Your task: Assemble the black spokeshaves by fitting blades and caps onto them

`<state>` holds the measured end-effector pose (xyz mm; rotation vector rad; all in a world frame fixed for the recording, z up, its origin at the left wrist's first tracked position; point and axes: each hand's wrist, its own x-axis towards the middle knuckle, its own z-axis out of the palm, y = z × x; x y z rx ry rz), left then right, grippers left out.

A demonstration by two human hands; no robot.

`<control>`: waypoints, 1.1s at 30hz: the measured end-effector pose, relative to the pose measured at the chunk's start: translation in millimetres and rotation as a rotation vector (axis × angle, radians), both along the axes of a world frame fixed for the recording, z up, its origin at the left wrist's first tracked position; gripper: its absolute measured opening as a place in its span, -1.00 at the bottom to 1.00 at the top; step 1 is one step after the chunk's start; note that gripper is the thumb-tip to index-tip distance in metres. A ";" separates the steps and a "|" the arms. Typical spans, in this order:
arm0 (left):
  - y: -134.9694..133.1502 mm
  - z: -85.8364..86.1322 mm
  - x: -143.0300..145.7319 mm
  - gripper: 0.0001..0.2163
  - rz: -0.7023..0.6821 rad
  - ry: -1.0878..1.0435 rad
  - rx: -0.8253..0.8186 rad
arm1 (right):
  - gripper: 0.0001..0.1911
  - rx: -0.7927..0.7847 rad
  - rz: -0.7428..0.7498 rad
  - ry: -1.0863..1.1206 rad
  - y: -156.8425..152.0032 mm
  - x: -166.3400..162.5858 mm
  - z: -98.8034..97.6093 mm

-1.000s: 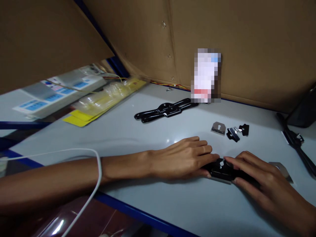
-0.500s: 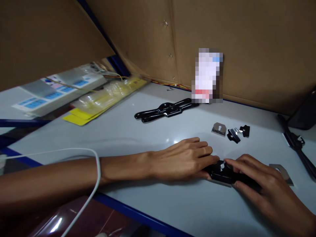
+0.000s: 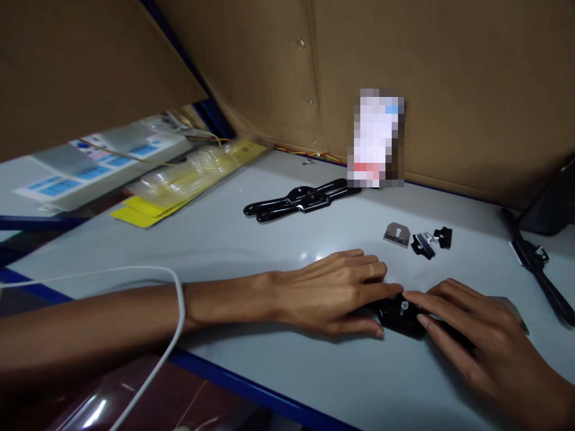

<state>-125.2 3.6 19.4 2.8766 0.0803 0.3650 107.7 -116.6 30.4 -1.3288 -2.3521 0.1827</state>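
Note:
A black spokeshave [image 3: 401,321] lies on the table in front of me, with a silver thumbscrew [image 3: 403,307] standing at its middle. My left hand [image 3: 335,293] is closed around its left side, index finger along the far edge and thumb along the near one. My right hand [image 3: 476,332] grips the right side, index fingertip and thumb close to the screw. The right handle is mostly hidden under that hand. A steel blade [image 3: 510,308] shows partly behind my right fingers.
Behind my hands lie another blade [image 3: 397,234] and small black cap pieces with screws [image 3: 423,245]. Two black spokeshave bodies [image 3: 305,200] sit farther back, another spokeshave [image 3: 536,260] at right. Yellow cards in plastic [image 3: 188,179] lie left. A white cable [image 3: 179,296] crosses my left forearm.
My right thumb and index finger have shifted left, nearer the thumbscrew, which has turned. My left thumb has straightened along the near edge. The bright strip along the spokeshave's near edge no longer shows.

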 end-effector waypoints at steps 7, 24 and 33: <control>-2.7 1.0 1.7 -0.60 0.044 0.049 -0.013 | -0.84 0.106 0.013 -0.058 4.8 -3.5 -4.2; -12.2 -1.6 -0.2 -0.75 0.081 0.055 -0.105 | -0.75 0.355 -0.090 -0.418 -2.4 -32.4 -5.9; -12.0 -19.3 -6.5 -0.65 0.138 -0.061 -0.156 | -0.90 -0.180 -0.266 0.011 -4.4 -34.1 -7.0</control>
